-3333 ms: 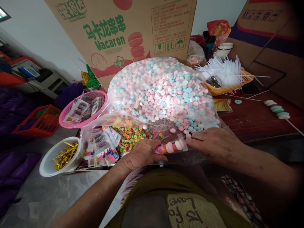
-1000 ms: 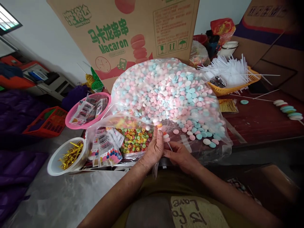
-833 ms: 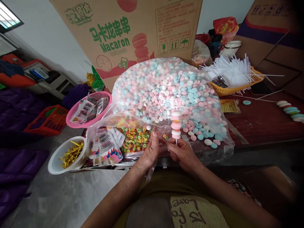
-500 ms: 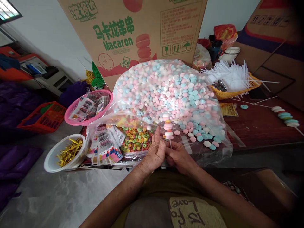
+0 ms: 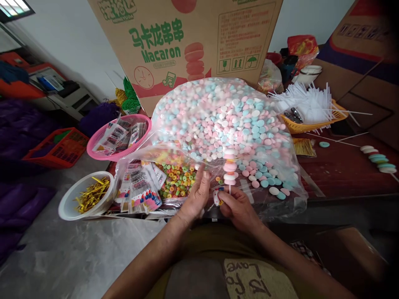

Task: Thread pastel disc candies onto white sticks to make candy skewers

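Note:
Between the fingers of my right hand [image 5: 238, 207] is the thin white stick of a candy skewer [image 5: 230, 167], held upright with pink, white and orange sweets stacked on it. A small printed wrapper [image 5: 217, 197] is pinched in the same hand, at its left side. My left hand [image 5: 197, 195] is beside it, fingers stretched out, apart from the skewer and wrapper. Loose ring sweets [image 5: 177, 179] lie just beyond my left hand. Pink, blue and white button-shaped sweets [image 5: 212, 116] fill a large clear plastic bag behind both hands.
Printed wrappers [image 5: 140, 191] lie left of the ring sweets. Nearby are a white bowl [image 5: 65, 207] of gold ties and a pink basket [image 5: 93, 150]. A yellow basket [image 5: 338, 117] of white sticks and another candy skewer [image 5: 378, 158] are at right. A carton [image 5: 199, 29] stands behind.
My left hand has drawn back to the left, away from the skewer. A printed wrapper now shows in my right hand. The view has shifted slightly.

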Available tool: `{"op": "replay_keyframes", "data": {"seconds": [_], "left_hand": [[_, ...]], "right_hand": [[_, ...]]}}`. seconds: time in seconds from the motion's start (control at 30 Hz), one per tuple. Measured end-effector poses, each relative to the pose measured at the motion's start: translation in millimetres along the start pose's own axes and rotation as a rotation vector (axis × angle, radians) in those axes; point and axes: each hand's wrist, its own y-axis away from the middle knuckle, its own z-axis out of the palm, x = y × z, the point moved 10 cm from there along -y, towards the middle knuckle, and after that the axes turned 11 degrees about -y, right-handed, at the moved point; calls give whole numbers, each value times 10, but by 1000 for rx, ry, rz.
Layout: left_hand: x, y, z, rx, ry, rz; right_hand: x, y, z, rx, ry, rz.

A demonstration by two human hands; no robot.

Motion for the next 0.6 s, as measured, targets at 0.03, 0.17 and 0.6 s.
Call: {"op": "replay_keyframes", "data": {"seconds": [0.03,0.17,0.6], "left_hand": [[-37,14,3,-75,16,-24],[-146,98,-89,-211,49,-72],[48,162,-208,-154,-146,99]], "right_hand": [[-47,5,-37,17,-2,-17],[-162,17,-115,13,25,-27],[-320,-36,-140,3,298,-131]]}}
